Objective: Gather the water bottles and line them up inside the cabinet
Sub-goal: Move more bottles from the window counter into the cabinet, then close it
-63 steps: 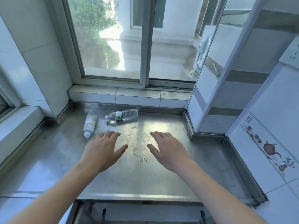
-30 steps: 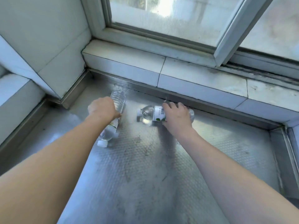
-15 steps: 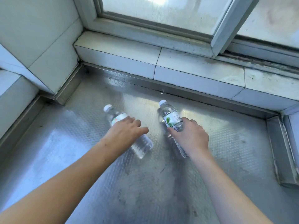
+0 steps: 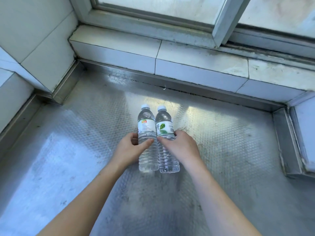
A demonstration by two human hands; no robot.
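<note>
Two clear water bottles with white caps are side by side and touching, caps pointing toward the window, over the steel counter [image 4: 221, 150]. The left bottle [image 4: 146, 123] has a white label with an orange patch; my left hand [image 4: 129, 149] grips its middle, thumb across the front. The right bottle [image 4: 165, 123] has a green leaf label; my right hand [image 4: 180, 147] grips its middle from the right. Whether the bottle bases touch the counter I cannot tell. No cabinet is in view.
A white tiled ledge [image 4: 196, 65] runs along the back under the window frame [image 4: 219, 29]. A tiled wall corner [image 4: 46, 53] juts in at the left. A raised steel rim [image 4: 286, 138] bounds the counter on the right.
Both hands picked up the lying bottles, turned them caps toward the window, and brought them together until they touch at the counter's middle.
</note>
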